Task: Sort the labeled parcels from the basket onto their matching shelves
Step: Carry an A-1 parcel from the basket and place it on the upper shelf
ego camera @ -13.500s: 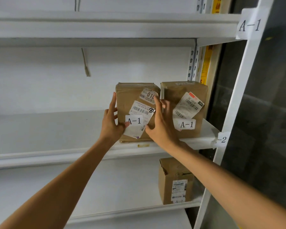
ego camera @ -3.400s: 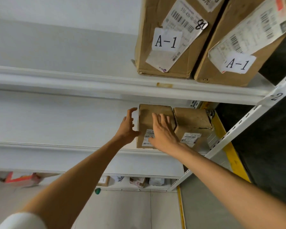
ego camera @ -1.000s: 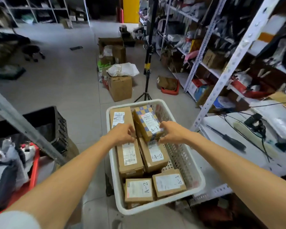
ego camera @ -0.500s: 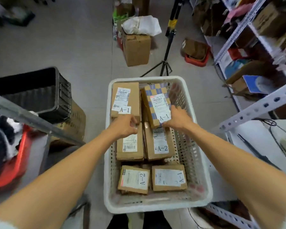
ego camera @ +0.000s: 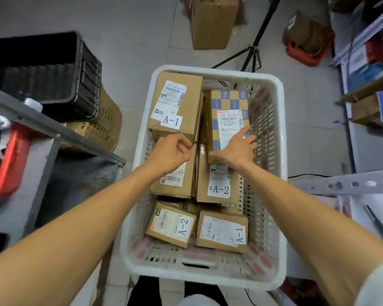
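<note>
A white plastic basket [ego camera: 282, 138] stands in front of me with several brown parcels in it. At its far left lies a parcel marked A-1 [ego camera: 177, 100]; my left hand [ego camera: 170, 153] is curled around its near edge. Beside it, a blue-checkered parcel [ego camera: 228, 100] rests tilted, and my right hand [ego camera: 237, 149] grips its near end, thumb underneath and fingers spread over the label. Under my hands lie a parcel marked A-2 [ego camera: 219, 188] and another parcel [ego camera: 173, 184] whose mark is hidden. Nearest me lie a second A-2 parcel [ego camera: 173, 226] and a second A-1 parcel [ego camera: 221, 233].
A black crate [ego camera: 53, 69] sits on cardboard boxes to the left, behind a grey shelf rail [ego camera: 53, 129] and a red bin [ego camera: 5, 162]. A cardboard box [ego camera: 212, 21] and a tripod [ego camera: 254, 47] stand on the floor ahead. A perforated shelf rail [ego camera: 352, 184] crosses at right.
I turned from the shelves to the basket. My view has dropped closer over it, and my right hand has slid up onto the checkered parcel's label.
</note>
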